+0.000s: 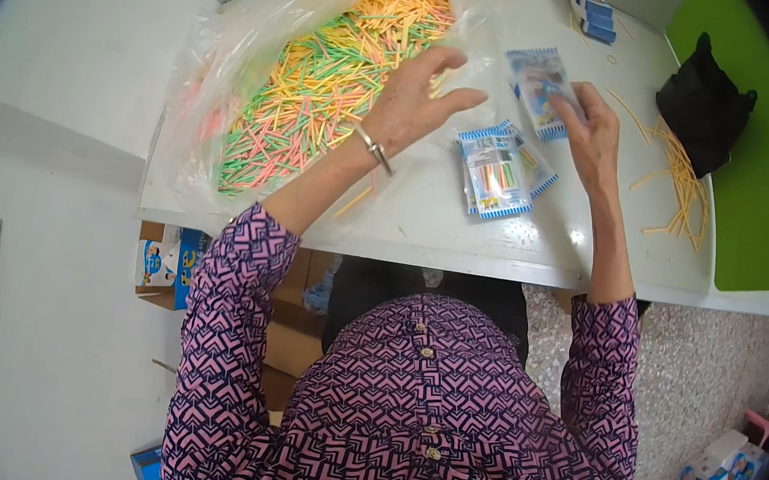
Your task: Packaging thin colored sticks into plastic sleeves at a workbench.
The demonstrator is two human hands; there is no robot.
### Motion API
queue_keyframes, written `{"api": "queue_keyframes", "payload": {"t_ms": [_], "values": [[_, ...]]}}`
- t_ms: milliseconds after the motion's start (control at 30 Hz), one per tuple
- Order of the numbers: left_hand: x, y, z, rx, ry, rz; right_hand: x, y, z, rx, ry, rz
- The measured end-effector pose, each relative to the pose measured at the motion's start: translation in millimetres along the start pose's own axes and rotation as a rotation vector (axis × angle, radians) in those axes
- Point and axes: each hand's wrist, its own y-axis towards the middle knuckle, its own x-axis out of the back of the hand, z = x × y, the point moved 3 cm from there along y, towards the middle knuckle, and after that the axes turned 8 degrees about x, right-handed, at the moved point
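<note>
My left hand (421,101) is raised over the right edge of a large clear plastic bag, its thumb and fingers apart with nothing between them. The bag (202,83) lies wide open and holds a heap of thin pink, green, yellow and orange sticks (326,89). Between thumb and fingers, my right hand (592,126) holds a small clear and blue packet (540,82) above the table. Just below it, several similar packets (498,179) lie in an overlapping pile, with coloured sticks showing through the top one.
Rubber bands or thin yellow strands (678,195) lie at the table's right, beside a black cloth-like bundle (704,99). A stack of blue and white packs (590,14) sits at the back. The white table (384,240) meets a green panel (765,191). Printed boxes (165,266) stand below.
</note>
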Motion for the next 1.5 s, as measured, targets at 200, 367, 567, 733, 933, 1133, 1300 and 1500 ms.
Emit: {"api": "queue_keyframes", "payload": {"t_ms": [200, 367, 567, 733, 933, 1133, 1300, 1500], "values": [[20, 1, -13, 0.004, -0.157, 0.229, -39, -10, 67, 0.03, 0.556, 0.27], [49, -6, -16, -0.033, -0.194, 0.154, -62, 1, 78, 0.001, 0.579, 0.369], [72, -19, -5, -0.083, -0.101, -0.013, -77, 6, 98, 0.019, 0.507, 0.381], [80, -34, -4, 0.048, 0.171, 0.03, -88, -1, 103, 0.056, 0.392, 0.406], [95, -33, 18, 0.162, -0.106, 0.235, -101, -19, 96, 0.156, 0.474, 0.512], [107, -42, 76, -0.355, 0.771, 0.226, -136, -77, 99, 0.508, 0.457, 0.68], [80, -56, 74, -0.47, 0.915, 0.188, -133, -87, 104, 0.677, 0.315, 0.744], [69, -43, 78, -0.492, 1.057, 0.193, -131, -93, 96, 0.553, 0.317, 0.807]]}}
